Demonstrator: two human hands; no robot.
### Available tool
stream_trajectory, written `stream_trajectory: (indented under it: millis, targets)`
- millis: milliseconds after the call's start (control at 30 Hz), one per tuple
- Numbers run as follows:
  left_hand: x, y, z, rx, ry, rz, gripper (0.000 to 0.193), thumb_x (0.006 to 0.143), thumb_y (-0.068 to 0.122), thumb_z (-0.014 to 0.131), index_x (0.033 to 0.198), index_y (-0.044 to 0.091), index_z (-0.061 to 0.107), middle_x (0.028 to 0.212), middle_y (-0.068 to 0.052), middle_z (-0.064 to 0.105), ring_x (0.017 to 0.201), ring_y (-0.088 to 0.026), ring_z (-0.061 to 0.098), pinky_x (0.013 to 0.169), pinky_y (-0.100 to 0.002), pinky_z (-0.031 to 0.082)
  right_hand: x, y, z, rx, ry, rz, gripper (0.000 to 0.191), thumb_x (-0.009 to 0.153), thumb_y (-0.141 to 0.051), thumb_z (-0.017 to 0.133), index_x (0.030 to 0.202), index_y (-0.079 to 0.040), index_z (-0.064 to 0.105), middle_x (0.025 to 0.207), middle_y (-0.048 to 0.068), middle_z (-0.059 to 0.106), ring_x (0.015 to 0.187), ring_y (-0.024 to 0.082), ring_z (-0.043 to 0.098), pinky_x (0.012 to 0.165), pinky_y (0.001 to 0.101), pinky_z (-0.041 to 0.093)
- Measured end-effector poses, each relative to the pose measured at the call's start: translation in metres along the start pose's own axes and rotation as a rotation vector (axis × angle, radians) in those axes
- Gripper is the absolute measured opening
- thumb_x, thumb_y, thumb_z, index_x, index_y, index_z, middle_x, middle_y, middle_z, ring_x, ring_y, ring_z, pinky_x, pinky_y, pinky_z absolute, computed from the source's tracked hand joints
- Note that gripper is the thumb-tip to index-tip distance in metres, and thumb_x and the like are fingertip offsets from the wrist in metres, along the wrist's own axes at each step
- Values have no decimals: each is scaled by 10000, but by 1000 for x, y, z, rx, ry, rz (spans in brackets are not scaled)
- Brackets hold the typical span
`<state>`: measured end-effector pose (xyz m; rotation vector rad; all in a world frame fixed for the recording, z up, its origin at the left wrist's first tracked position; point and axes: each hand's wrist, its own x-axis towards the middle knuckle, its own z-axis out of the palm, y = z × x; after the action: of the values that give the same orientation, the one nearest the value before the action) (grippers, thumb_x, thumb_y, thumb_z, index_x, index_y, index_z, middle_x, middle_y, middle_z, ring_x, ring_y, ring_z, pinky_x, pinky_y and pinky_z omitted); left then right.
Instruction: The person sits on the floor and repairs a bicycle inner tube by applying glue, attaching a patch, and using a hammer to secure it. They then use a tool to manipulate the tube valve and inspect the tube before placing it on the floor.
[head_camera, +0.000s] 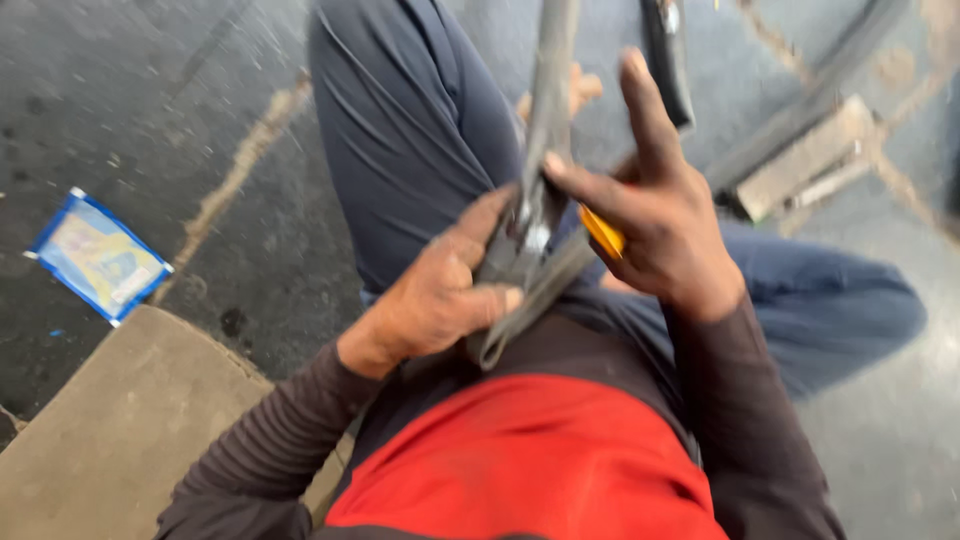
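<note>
Grey rubber strip (540, 190), flat and long like a deflated inner tube, runs from the far top edge of the view down to the person's lap, where it folds back on itself. Left hand (445, 295) is closed around the folded lower part, thumb pressed along the strip near a small metal fitting (535, 235); the picture is blurred, so the fitting's kind cannot be told. Right hand (650, 215) sits just right of the strip, index finger stretched up and away, another fingertip touching the strip's edge, the remaining fingers curled over a small yellow object (603, 233) in the palm. Both hands are close together above dark blue trousers (420, 130). A red garment (530, 460) fills the near middle. On the dark concrete floor (130, 110): a blue sachet (98, 256) at left, a tan slab (120, 430) near left, a wooden block (800, 160) far right, and a black rubber loop (665, 60) beyond the hands.
</note>
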<state>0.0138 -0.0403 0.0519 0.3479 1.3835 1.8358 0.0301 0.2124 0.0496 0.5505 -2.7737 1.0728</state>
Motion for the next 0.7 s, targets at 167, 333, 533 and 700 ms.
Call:
stream_trajectory:
  millis: [167, 333, 533, 700]
  targets:
    - [1, 5, -1, 99, 3, 40, 881, 846, 15, 598, 1650, 9, 239, 1538, -109, 479, 1441, -193, 451, 1222, -311, 352, -7, -6, -1, 141, 13, -121, 510, 906, 36, 809, 1343, -216, 732, 1716, 221, 207, 1140, 193, 691, 773, 272, 571]
    - [2, 7, 0, -2, -14, -3, 881, 859, 32, 598, 1651, -7, 215, 1529, -122, 495, 1435, -197, 458, 1226, -323, 359, -10, -8, 0, 65, -68, -168, 553, 865, 14, 806, 1351, -241, 734, 1714, 214, 202, 1091, 176, 663, 778, 298, 559]
    - [1, 8, 1, 14, -5, -89, 914, 836, 61, 608, 1645, 0, 185, 1548, -122, 473, 1441, -195, 453, 1224, -322, 342, -5, 1, 4, -82, -15, -100, 522, 933, 50, 812, 1372, -224, 742, 1672, 271, 197, 957, 166, 657, 746, 305, 567]
    - [-1, 6, 0, 19, -11, -81, 919, 840, 77, 605, 1661, -1, 200, 1537, -141, 476, 1428, -217, 448, 1226, -334, 343, -1, 3, 9, 158, -33, -204, 483, 924, -24, 819, 1336, -253, 713, 1717, 215, 168, 1270, 275, 695, 839, 312, 585]
